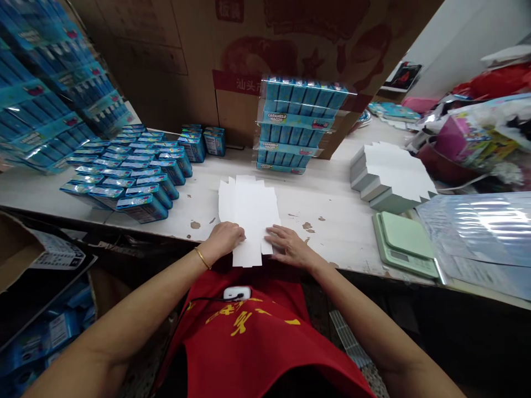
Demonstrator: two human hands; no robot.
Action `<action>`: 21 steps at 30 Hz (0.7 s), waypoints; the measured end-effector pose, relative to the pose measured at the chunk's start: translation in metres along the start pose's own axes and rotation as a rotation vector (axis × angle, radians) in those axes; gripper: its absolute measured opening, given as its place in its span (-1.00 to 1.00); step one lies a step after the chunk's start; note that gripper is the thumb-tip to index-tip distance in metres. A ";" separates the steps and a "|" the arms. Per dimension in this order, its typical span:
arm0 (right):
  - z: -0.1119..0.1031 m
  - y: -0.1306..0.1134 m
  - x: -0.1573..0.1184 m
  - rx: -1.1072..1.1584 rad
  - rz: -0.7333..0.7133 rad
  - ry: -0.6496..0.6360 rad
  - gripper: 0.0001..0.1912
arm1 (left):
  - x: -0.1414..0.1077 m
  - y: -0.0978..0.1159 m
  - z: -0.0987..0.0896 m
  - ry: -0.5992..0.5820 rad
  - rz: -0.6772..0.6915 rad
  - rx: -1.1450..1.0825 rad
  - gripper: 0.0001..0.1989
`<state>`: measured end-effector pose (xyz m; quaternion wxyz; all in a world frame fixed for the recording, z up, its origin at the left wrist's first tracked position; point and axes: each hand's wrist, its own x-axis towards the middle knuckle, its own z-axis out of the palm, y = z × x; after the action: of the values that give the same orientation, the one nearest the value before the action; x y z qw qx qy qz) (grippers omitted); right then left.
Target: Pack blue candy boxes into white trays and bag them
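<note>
A flat white cardboard box blank [253, 210] with cut flaps lies in front of me, its near end reaching past the table's front edge. My left hand [226, 239] is closed at its left side, fingers curled on the card. Along the right edge, my right hand [288, 243] rests with fingers stretched out and slightly apart, touching the side flap. Beyond the blank stands a clear-wrapped stack of blue display trays [290, 127] marked "Caramelo Macizo", filled with small blue boxes. To the right sits a pile of more white blanks [394, 171].
Rows of small blue boxes [128, 171] stand left, with taller wrapped stacks [50, 88] behind. A large brown carton [174, 66] backs the table. A pale green scale [404, 243] and clear plastic sheets [485, 237] lie right. An open carton [16, 249] is low left.
</note>
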<state>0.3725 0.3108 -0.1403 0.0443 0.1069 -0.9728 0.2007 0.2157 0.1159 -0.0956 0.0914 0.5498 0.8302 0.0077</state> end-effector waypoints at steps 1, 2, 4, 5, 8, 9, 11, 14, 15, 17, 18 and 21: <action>0.002 0.002 -0.001 0.009 0.002 0.009 -0.45 | 0.000 0.000 0.000 -0.006 0.002 0.004 -0.76; 0.004 0.003 -0.001 0.021 -0.002 0.025 -0.48 | 0.001 0.000 -0.001 -0.012 0.006 0.007 -0.75; 0.008 0.007 -0.001 0.047 -0.012 0.066 -0.56 | 0.001 -0.001 -0.002 -0.024 0.015 0.007 -0.75; 0.009 0.008 0.000 0.052 -0.018 0.086 -0.61 | 0.001 -0.001 -0.002 -0.028 0.018 0.006 -0.75; 0.008 0.008 0.007 0.002 -0.014 0.122 -0.76 | 0.000 0.000 -0.003 -0.027 0.021 0.001 -0.76; 0.007 0.006 0.011 -0.039 0.001 0.130 -0.80 | -0.001 0.000 -0.003 -0.024 0.024 0.002 -0.77; 0.001 -0.003 0.023 -0.151 0.023 0.125 -0.84 | -0.001 0.000 -0.002 -0.012 0.030 -0.002 -0.78; -0.009 -0.021 0.047 -0.340 -0.012 0.056 -0.81 | 0.001 0.001 0.000 0.011 0.027 -0.022 -0.78; -0.011 -0.027 0.054 -0.391 -0.030 0.024 -0.81 | 0.002 0.002 0.000 0.015 0.023 -0.022 -0.78; -0.013 -0.036 0.066 -0.456 -0.050 -0.027 -0.81 | 0.004 0.003 0.001 0.011 0.006 -0.003 -0.78; -0.013 -0.038 0.070 -0.470 -0.063 -0.046 -0.82 | 0.005 0.004 0.001 0.007 -0.011 0.010 -0.78; -0.011 -0.038 0.072 -0.472 -0.111 -0.063 -0.83 | 0.009 0.008 0.001 0.007 -0.078 0.030 -0.76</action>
<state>0.3114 0.2675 -0.1067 0.0486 0.1533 -0.9862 -0.0384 0.2195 0.1272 -0.0968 0.0805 0.5182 0.8514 -0.0067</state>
